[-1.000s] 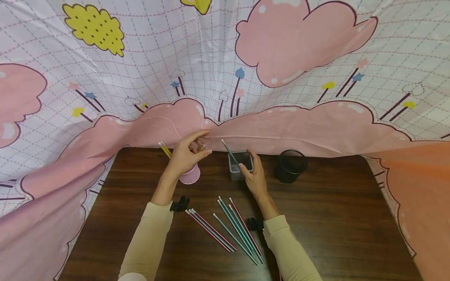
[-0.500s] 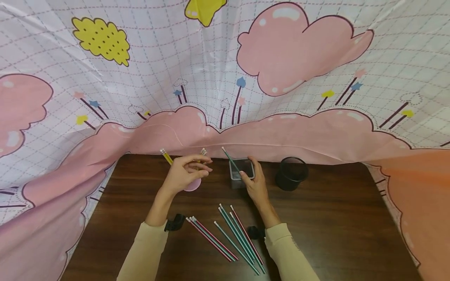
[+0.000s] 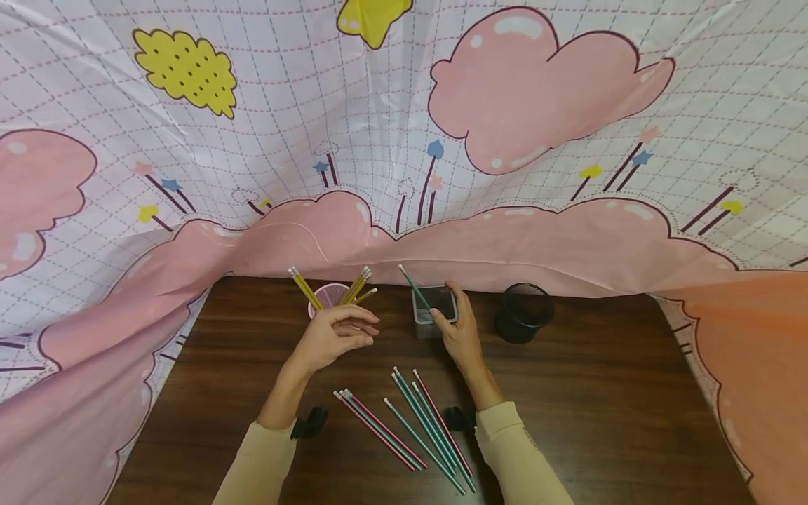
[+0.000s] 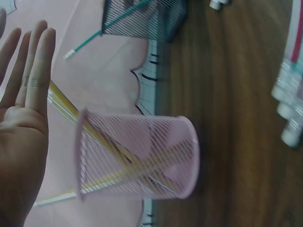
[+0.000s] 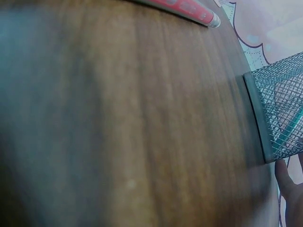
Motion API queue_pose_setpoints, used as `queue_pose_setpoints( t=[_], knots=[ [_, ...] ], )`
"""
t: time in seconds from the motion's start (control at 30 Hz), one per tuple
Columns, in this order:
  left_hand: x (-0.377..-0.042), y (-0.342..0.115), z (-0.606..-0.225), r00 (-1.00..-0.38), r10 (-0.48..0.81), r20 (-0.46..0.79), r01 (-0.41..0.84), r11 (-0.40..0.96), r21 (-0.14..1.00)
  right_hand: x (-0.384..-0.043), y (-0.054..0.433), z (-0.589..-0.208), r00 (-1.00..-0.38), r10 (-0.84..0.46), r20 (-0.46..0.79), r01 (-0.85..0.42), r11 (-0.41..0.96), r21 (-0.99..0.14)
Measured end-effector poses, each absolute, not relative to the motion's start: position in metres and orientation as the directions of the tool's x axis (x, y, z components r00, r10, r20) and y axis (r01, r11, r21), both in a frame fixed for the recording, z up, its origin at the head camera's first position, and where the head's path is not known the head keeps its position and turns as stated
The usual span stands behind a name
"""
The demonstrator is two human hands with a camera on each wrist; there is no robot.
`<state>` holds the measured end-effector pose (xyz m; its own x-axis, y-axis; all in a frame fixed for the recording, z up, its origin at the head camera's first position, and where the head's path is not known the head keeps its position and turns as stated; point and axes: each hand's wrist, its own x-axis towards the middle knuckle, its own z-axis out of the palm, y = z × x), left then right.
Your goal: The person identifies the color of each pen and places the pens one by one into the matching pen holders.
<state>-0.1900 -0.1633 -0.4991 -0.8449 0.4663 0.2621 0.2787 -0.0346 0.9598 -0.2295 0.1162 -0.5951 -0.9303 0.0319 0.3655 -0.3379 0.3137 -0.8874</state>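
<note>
My left hand (image 3: 330, 338) is just in front of the pink mesh pencil cup (image 4: 173, 128), apart from it, with nothing in its fingers. The left wrist view shows those fingers nearly straight. Several yellow pencils (image 3: 357, 285) lean in the pink cup, white-eraser ends up. To the right stands a grey square mesh pencil holder (image 3: 424, 330) with one teal pencil (image 3: 412, 282) slanting out of it. My right hand (image 3: 463, 340) grips this holder by its right side, thumb at the near rim and a finger round the far corner. Part of that grip is hidden.
A round black mesh cup (image 3: 519, 328) stands to the right of the grey holder. Several striped teal and red pencils (image 3: 435, 424) lie on the dark wooden table (image 3: 606, 393) between the forearms, with another small group (image 3: 381, 431) beside them. A patterned cloth (image 3: 555, 245) hangs behind.
My left hand has drawn back toward me from over the pink cup, bringing the cup's rim and yellow pencils into sight. My right hand stays at the grey holder. The head view has tilted slightly.
</note>
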Motion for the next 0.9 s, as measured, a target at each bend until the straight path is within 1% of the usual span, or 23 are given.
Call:
queue_pose_setpoints(
  t=[0.13,0.27,0.37,0.53,0.67,0.8,0.9],
  knots=[
    [-0.184,-0.172,-0.513,-0.865,0.441,0.239,0.286,0.044,0.957,-0.228,0.116,-0.596,-0.929,0.034,0.367,-0.339,0.316,-0.886],
    [-0.178,-0.179,-0.523,-0.876,0.419,0.238,0.332,0.167,0.928,-0.228,0.116,-0.596,-0.924,0.036,0.381,-0.350,0.323,-0.879],
    [-0.171,-0.180,-0.523,-0.873,0.420,0.248,0.368,0.234,0.900,-0.229,0.115,-0.596,-0.919,0.039,0.391,-0.358,0.330,-0.873],
    [-0.160,-0.178,-0.511,-0.860,0.428,0.278,0.411,0.258,0.874,-0.230,0.116,-0.596,-0.915,0.029,0.403,-0.370,0.344,-0.863],
    [-0.155,-0.180,-0.510,-0.863,0.428,0.267,0.400,0.258,0.879,-0.229,0.117,-0.595,-0.917,0.024,0.399,-0.367,0.342,-0.865],
    [-0.152,-0.186,-0.525,-0.866,0.438,0.242,0.377,0.252,0.891,-0.229,0.117,-0.595,-0.917,0.023,0.397,-0.365,0.350,-0.863],
    [-0.153,-0.192,-0.545,-0.868,0.439,0.232,0.378,0.281,0.882,-0.230,0.117,-0.595,-0.921,0.026,0.389,-0.357,0.347,-0.867]
  ],
)
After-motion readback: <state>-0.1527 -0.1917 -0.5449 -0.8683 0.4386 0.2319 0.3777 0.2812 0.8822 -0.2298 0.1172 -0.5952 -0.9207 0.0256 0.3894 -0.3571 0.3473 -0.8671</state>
